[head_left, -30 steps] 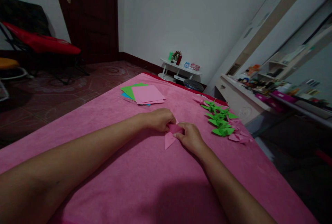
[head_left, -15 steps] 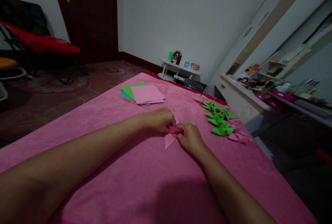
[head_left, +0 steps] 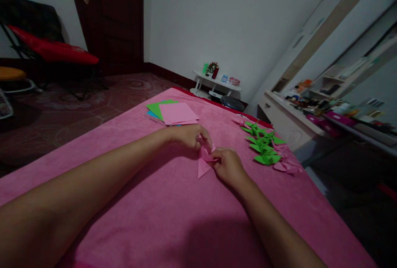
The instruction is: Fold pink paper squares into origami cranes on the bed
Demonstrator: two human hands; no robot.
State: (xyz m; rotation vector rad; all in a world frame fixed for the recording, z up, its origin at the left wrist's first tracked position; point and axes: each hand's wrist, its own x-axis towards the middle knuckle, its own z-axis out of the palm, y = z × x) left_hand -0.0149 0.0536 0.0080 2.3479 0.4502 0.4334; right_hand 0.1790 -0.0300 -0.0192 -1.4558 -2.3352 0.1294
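Observation:
A partly folded piece of pink origami paper (head_left: 204, 168) is between my two hands, low over the pink cloth. My left hand (head_left: 190, 136) grips its upper left part, fingers bent over the fold. On the other side, my right hand (head_left: 225, 160) pinches the right edge between thumb and fingers. One pointed corner of the paper sticks out below, toward me. My fingers hide part of the folds.
A stack of square paper sheets (head_left: 178, 113), pink, green and blue, lies beyond my left hand. Several green folded paper pieces (head_left: 263, 146) and pink ones (head_left: 287, 162) lie to the right on the pink cloth (head_left: 149, 210). A cluttered dresser (head_left: 285, 115) stands farther right.
My left hand has lifted slightly up and left, its fingers opening from the tighter grip, and more of the pink paper between the hands shows. My right hand stays nearly in place.

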